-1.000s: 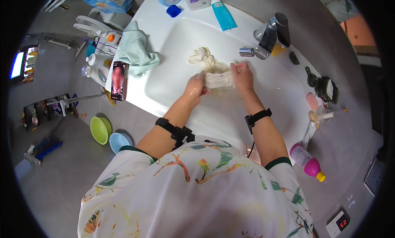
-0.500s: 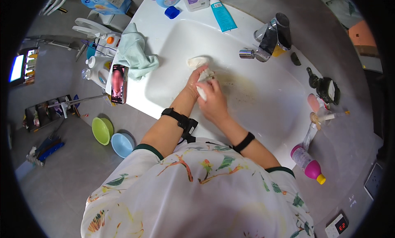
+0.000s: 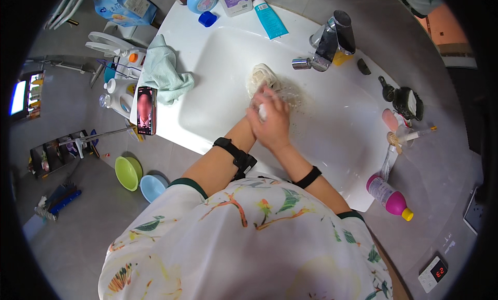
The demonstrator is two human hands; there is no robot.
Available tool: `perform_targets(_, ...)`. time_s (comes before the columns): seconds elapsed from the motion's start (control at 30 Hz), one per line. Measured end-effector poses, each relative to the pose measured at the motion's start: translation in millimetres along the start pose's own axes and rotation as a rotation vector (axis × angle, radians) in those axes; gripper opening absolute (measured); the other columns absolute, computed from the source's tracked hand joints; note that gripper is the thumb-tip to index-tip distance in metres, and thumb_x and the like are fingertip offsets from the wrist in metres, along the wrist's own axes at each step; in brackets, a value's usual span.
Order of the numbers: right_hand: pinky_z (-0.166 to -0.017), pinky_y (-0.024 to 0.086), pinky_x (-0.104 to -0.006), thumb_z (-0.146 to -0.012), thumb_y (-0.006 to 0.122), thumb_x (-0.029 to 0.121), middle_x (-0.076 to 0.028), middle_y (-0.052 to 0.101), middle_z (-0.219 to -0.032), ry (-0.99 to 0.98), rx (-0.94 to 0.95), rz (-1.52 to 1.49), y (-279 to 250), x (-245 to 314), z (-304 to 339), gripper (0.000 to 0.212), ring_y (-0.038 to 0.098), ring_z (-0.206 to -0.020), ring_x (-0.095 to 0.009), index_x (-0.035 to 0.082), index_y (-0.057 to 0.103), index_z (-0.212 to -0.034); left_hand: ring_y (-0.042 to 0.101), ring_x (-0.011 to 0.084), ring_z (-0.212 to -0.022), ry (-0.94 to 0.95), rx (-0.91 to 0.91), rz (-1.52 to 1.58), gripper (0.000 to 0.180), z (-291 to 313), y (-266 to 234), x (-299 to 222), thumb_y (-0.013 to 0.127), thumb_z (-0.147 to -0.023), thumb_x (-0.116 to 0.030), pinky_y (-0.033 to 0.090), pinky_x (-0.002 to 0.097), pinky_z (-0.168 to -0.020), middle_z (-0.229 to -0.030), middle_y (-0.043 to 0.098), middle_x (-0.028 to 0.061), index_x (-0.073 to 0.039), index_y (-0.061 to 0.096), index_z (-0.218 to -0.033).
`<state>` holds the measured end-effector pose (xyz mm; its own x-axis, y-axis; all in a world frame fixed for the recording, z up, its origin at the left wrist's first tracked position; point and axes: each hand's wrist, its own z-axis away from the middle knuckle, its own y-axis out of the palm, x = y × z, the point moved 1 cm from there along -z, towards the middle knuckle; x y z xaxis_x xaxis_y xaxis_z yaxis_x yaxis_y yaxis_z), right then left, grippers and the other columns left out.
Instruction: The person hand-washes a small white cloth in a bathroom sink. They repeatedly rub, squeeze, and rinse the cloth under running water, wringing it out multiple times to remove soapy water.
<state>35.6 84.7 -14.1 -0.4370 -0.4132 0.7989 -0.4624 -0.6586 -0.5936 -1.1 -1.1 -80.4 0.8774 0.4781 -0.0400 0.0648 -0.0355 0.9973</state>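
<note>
Head view — pale cloth (image 3: 260, 76) bunched in sink (image 3: 332, 134), just ahead of hands. Right hand (image 3: 273, 123) grasps white fabric (image 3: 262, 112) over left hand (image 3: 253, 117); left grip mostly covered, blurred — cannot tell. Cloth likely soft, limp, slippery, water-heavy; best taken by thick folds.

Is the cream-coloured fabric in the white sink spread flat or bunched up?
Bunched up: the cream-coloured fabric makes a rounded, creased heap in the white sink.
</note>
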Motion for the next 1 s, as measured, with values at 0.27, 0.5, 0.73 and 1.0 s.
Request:
perform_targets(0.27, -0.074, 0.048, -0.0374, -0.082, 0.064, 0.030, -0.012, 0.065, -0.088, 0.027, -0.120, -0.244, -14, -1, -9, 0.028, 0.062, -0.082, -0.028, 0.004, 0.064, -0.092, 0.060, 0.0201, -0.094, -0.083, -0.910, -0.261, 0.028, -23, 61, 5, 0.042, -0.095, -0.028, 0.050, 0.0345, -0.082, -0.104, 0.062, 0.0059, -0.010, 0.054, -0.114)
perform_targets(0.5, -0.072, 0.049, -0.0385, -0.084, 0.063, 0.025, -0.010, 0.065, -0.090, -0.020, 0.074, -0.185, -26, 30, -13, 0.020, 0.061, -0.084, -0.025, 0.005, 0.063, -0.086, 0.060, 0.0228, -0.096, -0.055, -0.958, -0.422, 0.034, -18, 66, 15, 0.040, -0.098, -0.036, 0.050, 0.0370, -0.083, -0.105, 0.062, 0.0095, -0.010, 0.055, -0.113)
perform_targets(0.73, -0.069, 0.050, -0.0392, -0.079, 0.066, 0.021, -0.011, 0.057, -0.097, -0.753, -0.155, 0.088, -36, 48, 34, 0.014, 0.057, -0.084, -0.031, 0.012, 0.063, -0.090, 0.062, 0.0241, -0.085, -0.113, -1.015, -0.119, 0.031, -31, 114, -22, 0.041, -0.097, -0.034, 0.052, 0.0376, -0.079, -0.097, 0.063, 0.0093, -0.009, 0.056, -0.107)
perform_targets(1.0, -0.068, 0.050, -0.0457, -0.080, 0.064, 0.020, -0.019, 0.062, -0.087, -0.557, -0.037, 0.094, -32, 31, 12, 0.016, 0.060, -0.076, -0.041, 0.009, 0.060, -0.091, 0.062, 0.0209, -0.083, -0.105, -0.862, -0.609, 0.035, -20, 113, -10, 0.043, -0.096, -0.032, 0.052, 0.0311, -0.070, -0.097, 0.061, 0.0110, -0.002, 0.053, -0.111)
